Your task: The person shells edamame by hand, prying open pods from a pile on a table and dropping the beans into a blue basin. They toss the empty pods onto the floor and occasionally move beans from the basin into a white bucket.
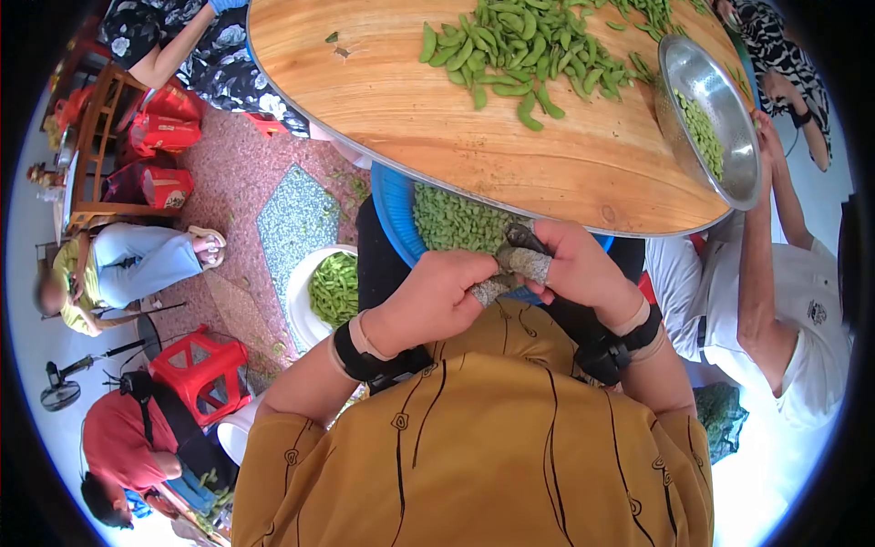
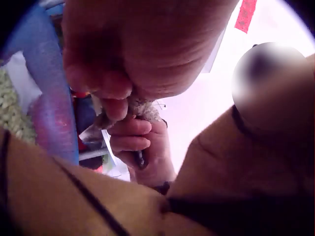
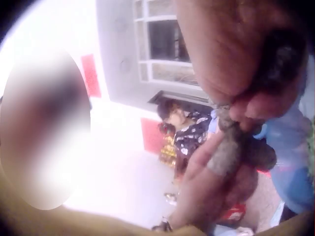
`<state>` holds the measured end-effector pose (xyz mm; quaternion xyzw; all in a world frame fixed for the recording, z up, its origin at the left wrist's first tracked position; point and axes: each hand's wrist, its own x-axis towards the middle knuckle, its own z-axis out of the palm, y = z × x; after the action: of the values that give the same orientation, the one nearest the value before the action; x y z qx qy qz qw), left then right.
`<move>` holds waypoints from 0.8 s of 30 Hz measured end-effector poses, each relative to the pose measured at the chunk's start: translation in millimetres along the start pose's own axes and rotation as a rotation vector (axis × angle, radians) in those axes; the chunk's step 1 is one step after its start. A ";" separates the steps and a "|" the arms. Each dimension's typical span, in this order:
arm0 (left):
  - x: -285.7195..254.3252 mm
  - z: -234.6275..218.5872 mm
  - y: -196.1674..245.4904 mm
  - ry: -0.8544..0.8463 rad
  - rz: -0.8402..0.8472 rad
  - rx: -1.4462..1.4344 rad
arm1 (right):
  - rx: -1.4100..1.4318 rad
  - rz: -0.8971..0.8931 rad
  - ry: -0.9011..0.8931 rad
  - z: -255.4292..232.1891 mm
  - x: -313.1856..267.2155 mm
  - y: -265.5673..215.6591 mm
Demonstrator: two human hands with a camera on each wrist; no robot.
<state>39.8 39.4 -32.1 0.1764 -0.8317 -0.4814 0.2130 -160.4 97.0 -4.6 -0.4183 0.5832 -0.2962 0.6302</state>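
Observation:
Over my lap, my left hand point(image 1: 428, 296) and right hand point(image 1: 583, 264) meet fingertip to fingertip, fingers curled. Grey, rough finger wraps point(image 1: 527, 264) cover digits on both hands. My left fingertips pinch at the grey wrap between the hands. A small dark, shiny object point(image 3: 280, 61) shows inside my curled right fingers; its kind cannot be told. In the left wrist view, its dark end point(image 2: 141, 160) pokes out below the right fingers. Under the hands sits a blue basket point(image 1: 390, 214) of shelled green beans point(image 1: 460, 219), partly hidden by the table and hands.
A round wooden table point(image 1: 383, 114) bears heaped green pods point(image 1: 533, 46) and a metal colander point(image 1: 743, 155) holding beans. A white bucket point(image 1: 296, 301) of pods stands at my left. Other people sit around; a red stool point(image 1: 196, 365) and a fan point(image 1: 62, 394) are further left.

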 end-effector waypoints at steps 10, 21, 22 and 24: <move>-23.4 -42.7 11.4 0.021 -0.532 -0.641 | 0.264 0.066 -0.018 5.9 5.7 4.2; -90.0 -59.5 -23.4 -0.070 -0.617 0.866 | -0.773 -0.497 0.762 -28.7 49.0 -38.3; -73.2 -56.4 -15.7 0.035 -0.542 0.769 | -0.862 -0.501 0.795 -32.4 59.0 -36.2; -46.3 -51.9 -1.2 0.103 -0.455 0.626 | -0.958 -0.514 0.831 -33.7 63.2 -38.1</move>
<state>106.3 24.3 -18.6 0.4369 -0.8661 -0.2298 0.0782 -180.1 18.3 -1.1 -0.6277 0.7257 -0.2817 0.0092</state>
